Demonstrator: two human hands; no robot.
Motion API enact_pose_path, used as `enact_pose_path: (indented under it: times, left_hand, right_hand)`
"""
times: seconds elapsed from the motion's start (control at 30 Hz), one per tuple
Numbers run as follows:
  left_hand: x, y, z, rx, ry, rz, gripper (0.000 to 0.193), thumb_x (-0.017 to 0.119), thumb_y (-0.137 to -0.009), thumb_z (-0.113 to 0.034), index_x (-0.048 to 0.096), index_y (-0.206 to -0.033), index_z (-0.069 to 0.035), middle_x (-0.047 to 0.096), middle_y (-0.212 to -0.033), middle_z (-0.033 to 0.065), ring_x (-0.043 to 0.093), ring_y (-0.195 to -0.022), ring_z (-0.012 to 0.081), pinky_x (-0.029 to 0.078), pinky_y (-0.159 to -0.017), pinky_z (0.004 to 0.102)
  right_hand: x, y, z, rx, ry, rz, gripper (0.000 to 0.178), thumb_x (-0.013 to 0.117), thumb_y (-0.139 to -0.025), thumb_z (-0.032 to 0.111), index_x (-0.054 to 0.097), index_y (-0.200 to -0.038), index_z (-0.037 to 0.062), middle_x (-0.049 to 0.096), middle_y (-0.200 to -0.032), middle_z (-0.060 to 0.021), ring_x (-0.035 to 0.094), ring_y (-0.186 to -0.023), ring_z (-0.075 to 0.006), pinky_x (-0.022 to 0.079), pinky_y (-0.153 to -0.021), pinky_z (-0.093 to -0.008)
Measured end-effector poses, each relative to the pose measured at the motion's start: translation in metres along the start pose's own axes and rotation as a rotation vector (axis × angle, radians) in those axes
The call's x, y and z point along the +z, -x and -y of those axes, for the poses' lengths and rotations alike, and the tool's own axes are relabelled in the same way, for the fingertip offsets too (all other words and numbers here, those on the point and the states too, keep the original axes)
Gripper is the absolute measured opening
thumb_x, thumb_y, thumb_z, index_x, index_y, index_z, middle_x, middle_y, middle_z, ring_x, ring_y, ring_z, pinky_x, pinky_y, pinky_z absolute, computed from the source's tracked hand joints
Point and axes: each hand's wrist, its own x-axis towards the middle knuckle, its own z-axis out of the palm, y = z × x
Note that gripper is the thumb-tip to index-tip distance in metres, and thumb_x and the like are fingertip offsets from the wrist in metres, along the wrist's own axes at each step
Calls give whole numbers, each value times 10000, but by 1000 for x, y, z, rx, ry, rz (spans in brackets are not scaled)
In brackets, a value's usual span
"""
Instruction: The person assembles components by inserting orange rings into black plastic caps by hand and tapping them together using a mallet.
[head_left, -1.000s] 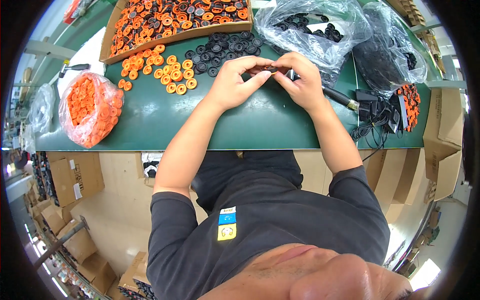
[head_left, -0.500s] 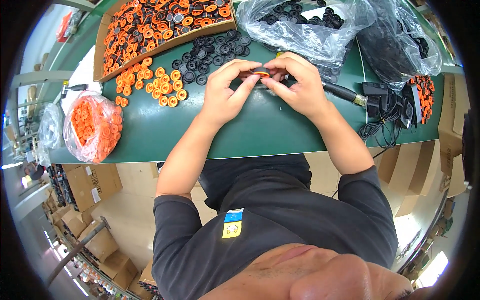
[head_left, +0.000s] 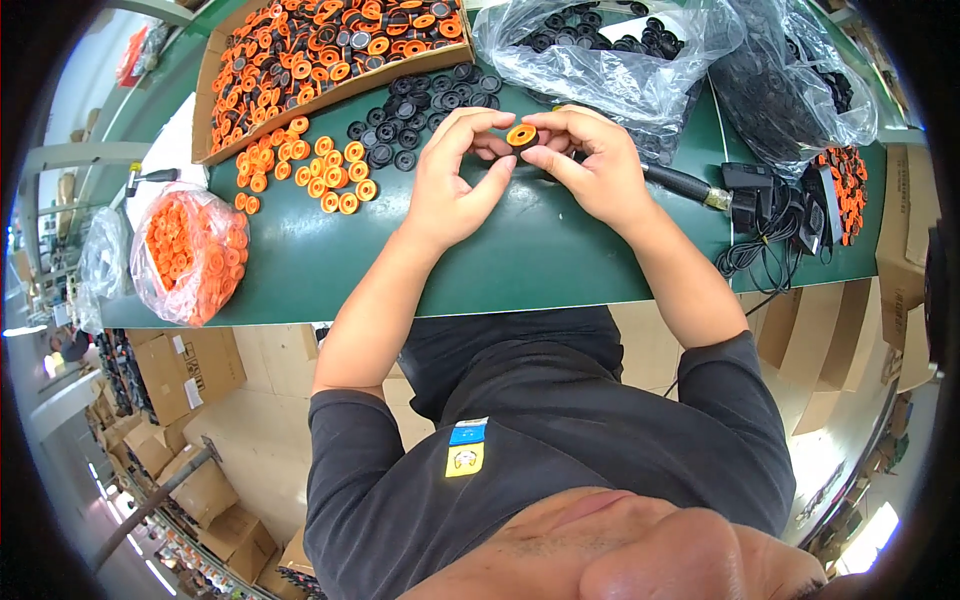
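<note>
A small round part, with an orange ring face on a black base (head_left: 521,136), is held above the green table between my two hands. My right hand (head_left: 590,160) pinches it from the right with thumb and forefinger. From the other side my left hand (head_left: 462,175) curls round it, its thumb and fingertips at the part's left edge. The orange face is tilted up, showing a dark centre hole. Left of my hands lie loose orange rings (head_left: 335,175), and beyond them loose black discs (head_left: 405,115).
A cardboard tray (head_left: 205,100) of orange-and-black parts stands at the far left. A clear bag (head_left: 190,255) of orange pieces sits near the left edge. Plastic bags (head_left: 600,75) of black pieces lie beyond my hands. A black-handled tool (head_left: 685,185) and coiled cable (head_left: 765,235) lie right.
The part has been turned between my fingers, so its orange face now shows instead of its side. My left fingers have opened a little; both arms stay nearly in place.
</note>
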Motion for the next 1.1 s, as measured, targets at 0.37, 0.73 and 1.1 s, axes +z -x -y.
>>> enact_pose_path:
  times: [0.37, 0.73, 1.1]
  left_hand:
    - [5, 0, 0, -74, 74, -70, 284, 668, -898, -21, 617, -1174, 19, 683, -1029, 87, 658, -931, 151, 530, -839, 289]
    - [0, 1, -1, -102, 143, 25, 334, 682, -917, -72, 590, -1223, 25, 677, -1084, 85, 651, -984, 145, 520, -873, 293]
    - [4, 2, 4, -194, 375, -14, 235, 630, -963, -114, 652, -1163, 7, 677, -995, 63, 638, -867, 118, 533, -784, 268]
  right_hand:
    - [0, 0, 4, -29, -73, 27, 320, 729, -851, 53, 672, -1166, 42, 627, -969, -55, 616, -749, -85, 507, -669, -219]
    - [1, 1, 2, -59, 27, 6, 304, 734, -828, 16, 695, -1130, 25, 644, -897, -56, 624, -718, -93, 510, -657, -230]
    - [3, 1, 0, -31, 4, 5, 182, 739, -842, 43, 710, -1017, 0, 661, -861, -51, 610, -705, -94, 505, -657, -235]
